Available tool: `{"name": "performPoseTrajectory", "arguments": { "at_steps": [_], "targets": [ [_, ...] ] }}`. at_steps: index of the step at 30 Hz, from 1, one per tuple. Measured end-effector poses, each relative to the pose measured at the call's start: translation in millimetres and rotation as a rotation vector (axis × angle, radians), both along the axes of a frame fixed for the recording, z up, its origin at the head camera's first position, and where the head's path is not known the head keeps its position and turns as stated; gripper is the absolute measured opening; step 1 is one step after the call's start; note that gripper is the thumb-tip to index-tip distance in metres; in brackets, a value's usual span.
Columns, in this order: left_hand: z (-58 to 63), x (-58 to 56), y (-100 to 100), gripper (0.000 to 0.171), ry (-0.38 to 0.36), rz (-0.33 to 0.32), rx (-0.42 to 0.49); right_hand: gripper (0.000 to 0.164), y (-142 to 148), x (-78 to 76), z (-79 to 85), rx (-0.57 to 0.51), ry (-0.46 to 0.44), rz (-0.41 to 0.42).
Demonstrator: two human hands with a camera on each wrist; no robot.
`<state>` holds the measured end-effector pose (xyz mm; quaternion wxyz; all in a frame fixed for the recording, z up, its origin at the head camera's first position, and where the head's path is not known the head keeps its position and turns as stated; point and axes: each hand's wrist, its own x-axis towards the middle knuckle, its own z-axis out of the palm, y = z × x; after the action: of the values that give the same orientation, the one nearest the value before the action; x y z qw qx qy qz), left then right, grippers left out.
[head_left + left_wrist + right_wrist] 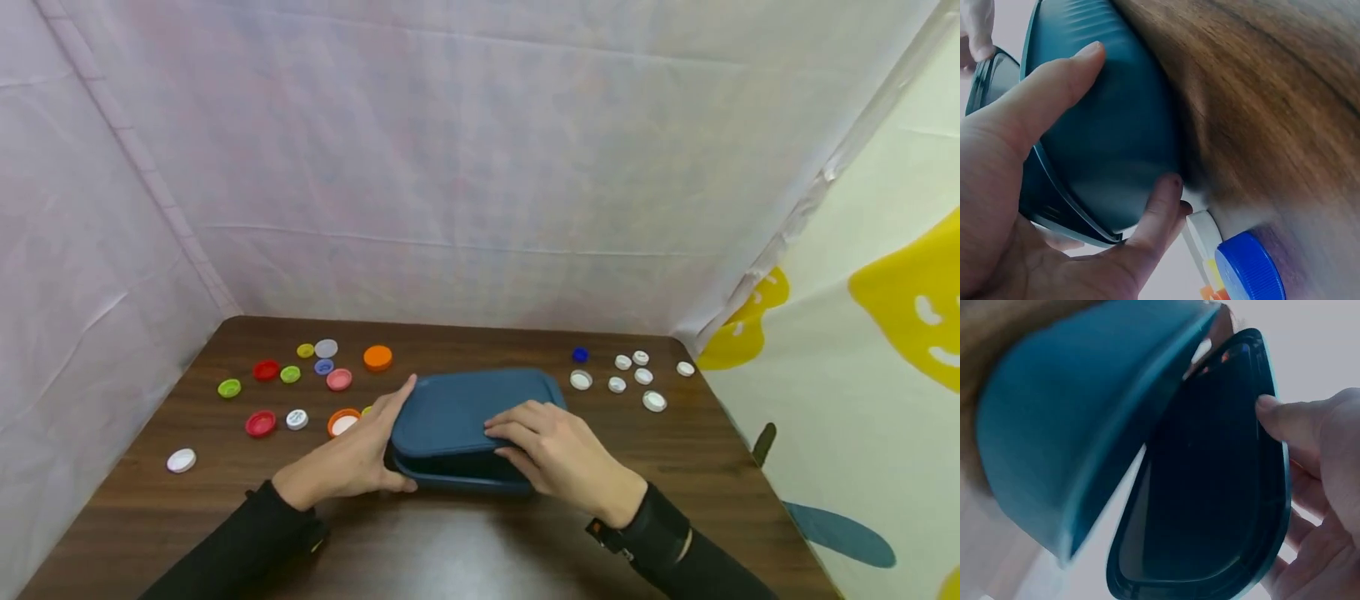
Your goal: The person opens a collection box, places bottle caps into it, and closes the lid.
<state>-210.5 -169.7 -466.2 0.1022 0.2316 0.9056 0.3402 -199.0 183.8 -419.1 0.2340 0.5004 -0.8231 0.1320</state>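
Observation:
A dark blue rectangular food container (465, 483) stands at the middle of the table. Its matching lid (465, 408) lies tilted over it, near edge raised, leaving a dark gap along the front. My left hand (348, 458) grips the container's left end, thumb on the front wall and fingers round the end, as the left wrist view shows on the container wall (1116, 131). With my right hand (566, 454) I pinch the lid's near right edge; the right wrist view shows my thumb on the rim of the lid's underside (1210, 462). The container's inside is hidden.
Several coloured caps, among them a red cap (261, 423) and an orange cap (378, 358), lie left of the container. To its right lie several white caps, such as one white cap (655, 402), and a blue cap (580, 355). A white curtain (450, 167) hangs behind the table.

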Motion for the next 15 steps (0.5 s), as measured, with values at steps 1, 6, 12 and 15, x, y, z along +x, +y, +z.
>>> {"name": "performPoseTrajectory", "arguments": {
  "at_steps": [1, 6, 12, 15],
  "targets": [
    [0.0, -0.1, -1, 0.153, 0.002, -0.003, 0.01, 0.033, 0, -2.5, 2.6, -0.005, 0.019, 0.006],
    [0.4, -0.1, -3, 0.156, 0.023, -0.006, 0.07, 0.04, -1, -17.0, 15.0, -0.063, 0.036, 0.021],
    [-1.2, 5.5, -3, 0.158, 0.046, -0.001, 0.049, 0.036, -2, -40.0, 22.6, -0.12, 0.033, 0.006],
    [-0.9, 8.2, -2, 0.153, 0.064, 0.007, 0.014, 0.033, -2, -55.0, 24.9, -0.157, 0.025, -0.015]
  ]
}}
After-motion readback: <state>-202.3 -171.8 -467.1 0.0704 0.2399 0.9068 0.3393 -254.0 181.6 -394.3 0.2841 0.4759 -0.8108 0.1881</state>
